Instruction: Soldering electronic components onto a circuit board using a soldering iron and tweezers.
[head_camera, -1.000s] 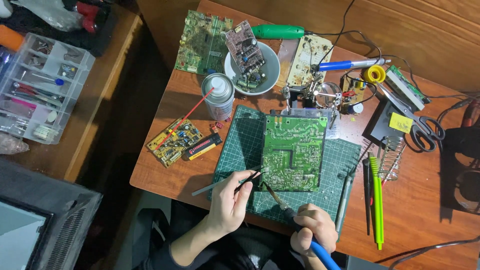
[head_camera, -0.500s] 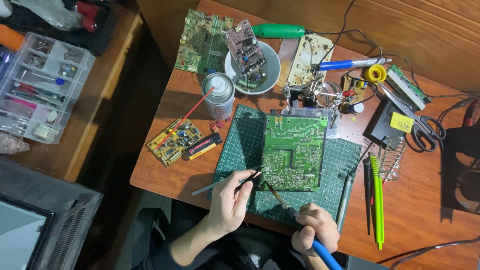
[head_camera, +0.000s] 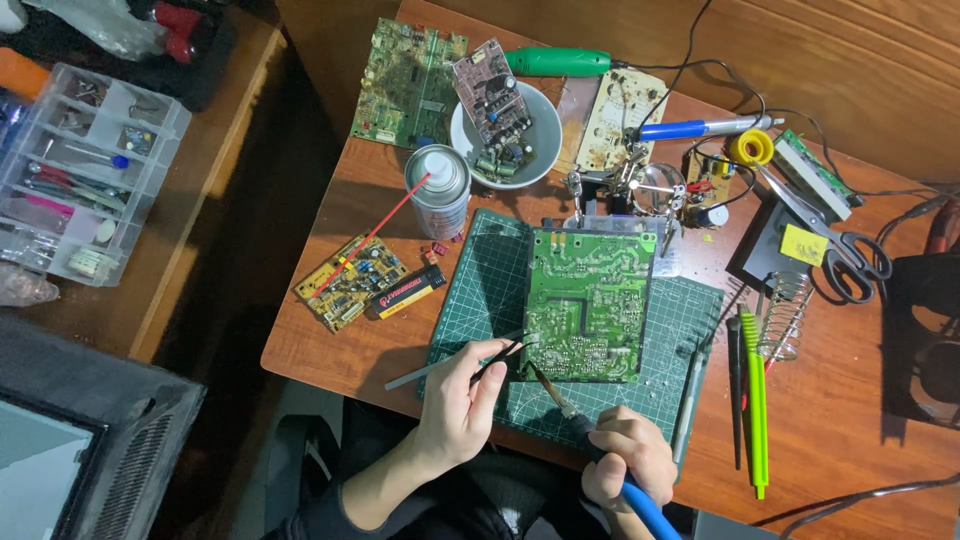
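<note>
Your left hand (head_camera: 462, 408) is closed in a pinch around slim tweezers (head_camera: 455, 361), whose long axis runs from the lower left up to the right, so the tips land at the lower left corner of the green circuit board (head_camera: 590, 305). Your right hand (head_camera: 628, 462) is wrapped around the blue-handled soldering iron (head_camera: 570, 418), whose shaft slants up and to the left, with the tip meeting the same corner of the board from below. Both tools converge on one spot, close together; whether they actually touch the board there is too fine to tell

The board lies flat on the green cutting mat (head_camera: 480, 290) in the middle of the desk (head_camera: 380, 210), solder side up, its long axis pointing away from you. It sits just ahead of both hands, the left hand to its lower left, the right hand directly beneath its near edge. The right hand is slightly nearer the board's centre line, while the left reaches in from the side

Beside the mat on the right lie a green tool (head_camera: 755, 400) and a coiled iron stand (head_camera: 783, 318)
</note>
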